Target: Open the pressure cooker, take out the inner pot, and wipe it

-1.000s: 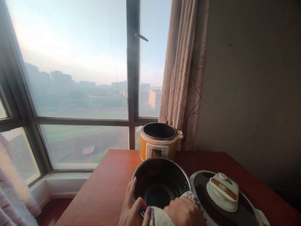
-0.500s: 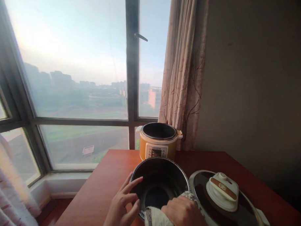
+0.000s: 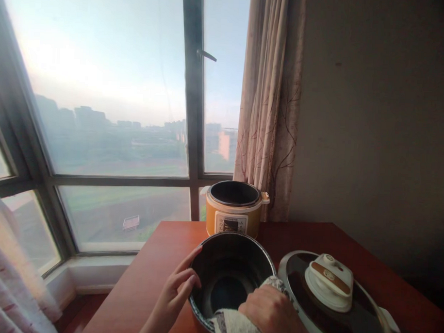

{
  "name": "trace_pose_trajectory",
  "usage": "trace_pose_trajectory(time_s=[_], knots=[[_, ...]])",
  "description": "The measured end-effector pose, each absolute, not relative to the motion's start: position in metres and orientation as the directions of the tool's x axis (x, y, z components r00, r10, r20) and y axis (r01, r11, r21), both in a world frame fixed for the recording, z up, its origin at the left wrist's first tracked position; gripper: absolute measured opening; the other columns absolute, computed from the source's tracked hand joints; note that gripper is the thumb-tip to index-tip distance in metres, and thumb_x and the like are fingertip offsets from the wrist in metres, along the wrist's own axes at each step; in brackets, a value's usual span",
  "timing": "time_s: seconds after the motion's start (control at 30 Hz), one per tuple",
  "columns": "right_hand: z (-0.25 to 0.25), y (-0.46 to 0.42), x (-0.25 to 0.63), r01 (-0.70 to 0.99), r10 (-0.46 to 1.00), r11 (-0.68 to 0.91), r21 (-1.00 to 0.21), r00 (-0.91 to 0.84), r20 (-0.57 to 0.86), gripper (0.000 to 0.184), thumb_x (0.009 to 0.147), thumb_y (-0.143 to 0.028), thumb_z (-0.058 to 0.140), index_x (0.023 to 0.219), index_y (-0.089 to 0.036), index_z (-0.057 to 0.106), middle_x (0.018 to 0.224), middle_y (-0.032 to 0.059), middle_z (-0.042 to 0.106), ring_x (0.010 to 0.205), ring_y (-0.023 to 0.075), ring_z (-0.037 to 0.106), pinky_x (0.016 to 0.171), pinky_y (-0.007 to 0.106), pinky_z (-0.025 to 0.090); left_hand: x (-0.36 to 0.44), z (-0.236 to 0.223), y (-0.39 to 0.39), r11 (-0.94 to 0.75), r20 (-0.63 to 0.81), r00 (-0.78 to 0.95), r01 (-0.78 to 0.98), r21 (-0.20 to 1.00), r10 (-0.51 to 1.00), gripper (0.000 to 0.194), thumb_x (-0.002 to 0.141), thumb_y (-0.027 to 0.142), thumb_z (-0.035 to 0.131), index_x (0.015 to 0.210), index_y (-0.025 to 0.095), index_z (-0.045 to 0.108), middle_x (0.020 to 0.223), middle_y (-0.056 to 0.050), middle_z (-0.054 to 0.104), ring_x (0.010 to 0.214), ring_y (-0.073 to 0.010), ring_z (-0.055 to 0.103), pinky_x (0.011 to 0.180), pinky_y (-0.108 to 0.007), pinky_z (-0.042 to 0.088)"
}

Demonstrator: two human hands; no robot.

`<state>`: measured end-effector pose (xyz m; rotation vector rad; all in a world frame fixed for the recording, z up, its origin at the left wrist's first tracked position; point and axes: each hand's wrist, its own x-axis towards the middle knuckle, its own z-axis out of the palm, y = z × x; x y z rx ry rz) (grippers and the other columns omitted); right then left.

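A dark inner pot (image 3: 228,268) stands tilted toward me at the front of the table, its hollow facing me. My left hand (image 3: 176,291) grips its left rim, the index finger stretched along the edge and the other visible fingertips bent over it. A pale cloth with a grey pattern (image 3: 236,326) is bunched in my right hand (image 3: 270,309), which is closed on it at the pot's front right rim. Right behind the pot stands the orange pressure cooker body (image 3: 213,218), lidless, with a control panel on its front.
To the right lies the large cooker lid (image 3: 293,305) with its white and brown handle (image 3: 330,282). The reddish wooden table (image 3: 130,289) reaches toward a window (image 3: 119,85). A curtain (image 3: 264,105) hangs behind the cooker, beside a grey wall (image 3: 369,133).
My left hand has shifted left and its fingers have drawn out from the pot's inside onto its rim. The pot has moved slightly left. My right hand still holds the cloth.
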<state>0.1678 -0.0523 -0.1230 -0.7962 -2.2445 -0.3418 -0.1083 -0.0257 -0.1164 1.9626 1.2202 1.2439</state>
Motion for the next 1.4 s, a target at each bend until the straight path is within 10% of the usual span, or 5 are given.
trace_pose_trajectory(time_s=[0.37, 0.67, 1.4], knots=[[-0.123, -0.054, 0.166, 0.622, 0.427, 0.783, -0.005, -0.532, 0.731, 0.02, 0.079, -0.017, 0.058, 0.066, -0.023, 0.044, 0.06, -0.0049, 0.052, 0.058, 0.0142, 0.045, 0.061, 0.033, 0.02, -0.09, -0.139, -0.069, -0.421, 0.552, 0.132, 0.794, 0.439, 0.823, 0.038, 0.089, 0.037, 0.062, 0.125, 0.03, 0.069, 0.155, -0.009, 0.049, 0.134, -0.032, 0.055, 0.099, -0.043, 0.057], [-0.114, -0.06, 0.168, 0.657, 0.514, 0.754, -0.02, -0.571, 0.641, 0.023, 0.073, -0.024, 0.068, 0.065, -0.023, 0.046, 0.062, -0.0056, 0.057, 0.06, 0.0134, 0.049, 0.061, 0.033, 0.022, -0.074, -0.148, -0.081, -0.514, 0.586, 0.333, 0.841, 0.169, 0.739, 0.013, 0.087, 0.037, 0.065, 0.089, 0.034, 0.077, 0.145, -0.001, 0.06, 0.123, -0.0332, 0.064, 0.092, -0.044, 0.062], [-0.118, -0.05, 0.186, 0.577, 0.488, 0.815, -0.05, -0.638, 0.596, 0.018, 0.073, -0.022, 0.068, 0.07, -0.024, 0.05, 0.066, -0.0048, 0.057, 0.064, 0.0146, 0.052, 0.062, 0.03, 0.027, -0.113, -0.098, -0.025, -0.439, 0.34, 0.336, 0.285, 0.852, 0.878, 0.051, 0.095, 0.053, 0.051, 0.062, 0.018, 0.069, 0.119, -0.013, 0.071, 0.095, -0.0259, 0.067, 0.076, -0.031, 0.055]])
